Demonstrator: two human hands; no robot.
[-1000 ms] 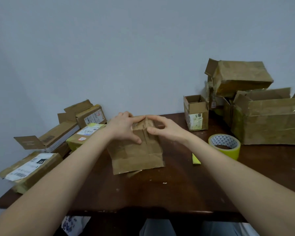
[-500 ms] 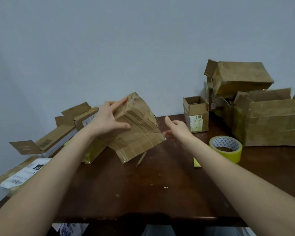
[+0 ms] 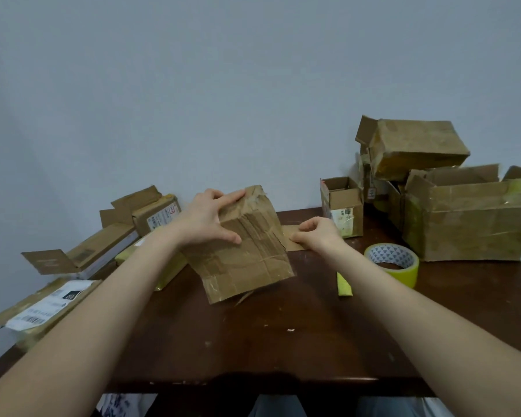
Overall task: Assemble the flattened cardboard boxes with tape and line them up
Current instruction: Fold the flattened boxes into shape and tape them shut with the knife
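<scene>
A dark brown counter (image 3: 283,341) stands against a plain pale wall (image 3: 223,100). Left of the yellow tape roll (image 3: 393,264), your left hand (image 3: 211,218) grips the top of a worn cardboard box (image 3: 247,260), fingers over its upper edge and thumb on the front face; the box is tilted. Your right hand (image 3: 316,233), between that box and the tape roll, pinches a cardboard flap (image 3: 292,236) with curled fingers. Behind the tape roll stand a small open box (image 3: 342,206) and a large taped box (image 3: 469,224).
</scene>
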